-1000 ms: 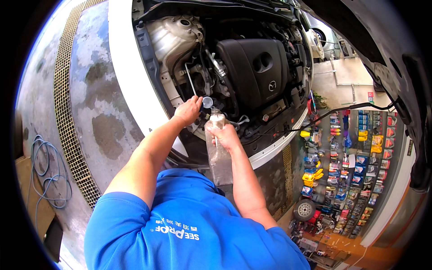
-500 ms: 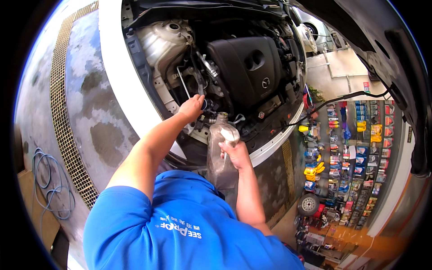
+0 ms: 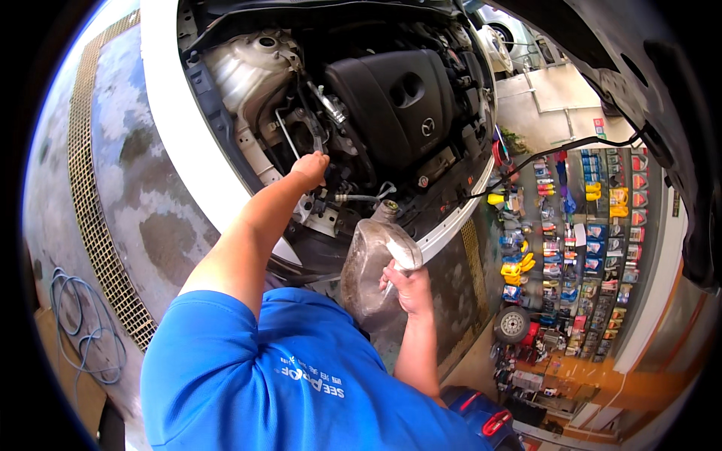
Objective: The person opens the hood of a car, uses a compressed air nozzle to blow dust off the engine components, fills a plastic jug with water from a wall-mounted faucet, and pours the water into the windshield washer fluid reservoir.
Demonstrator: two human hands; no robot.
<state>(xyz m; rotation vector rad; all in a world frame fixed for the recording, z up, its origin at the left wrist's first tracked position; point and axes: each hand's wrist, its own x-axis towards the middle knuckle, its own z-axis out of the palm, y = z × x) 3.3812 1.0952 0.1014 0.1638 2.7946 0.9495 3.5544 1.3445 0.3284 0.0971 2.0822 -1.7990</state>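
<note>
Reaching into the engine bay, my left hand [image 3: 310,169] has its fingers closed low beside the engine; what they hold, if anything, is hidden. A thin metal rod [image 3: 286,134] stands slanted just past it. Wrapped round the handle of a grimy translucent plastic jug [image 3: 365,263], my right hand [image 3: 407,288] keeps the jug in front of the car's front edge. Its uncapped neck [image 3: 386,211] points up and leans a little to the right. The black plastic engine cover [image 3: 395,105] lies to the right of my left hand.
A white fender [image 3: 184,120] borders the bay on the left. The raised hood [image 3: 647,113] hangs at the right, with a black prop rod [image 3: 556,150] running to it. A coiled blue hose [image 3: 83,323] lies on the floor. Product shelves [image 3: 571,233] and a wheel [image 3: 513,325] stand at right.
The jug has tipped, its neck now leaning to the right, and my right hand has shifted slightly lower and right with it. A dark round part beside my left hand no longer shows.
</note>
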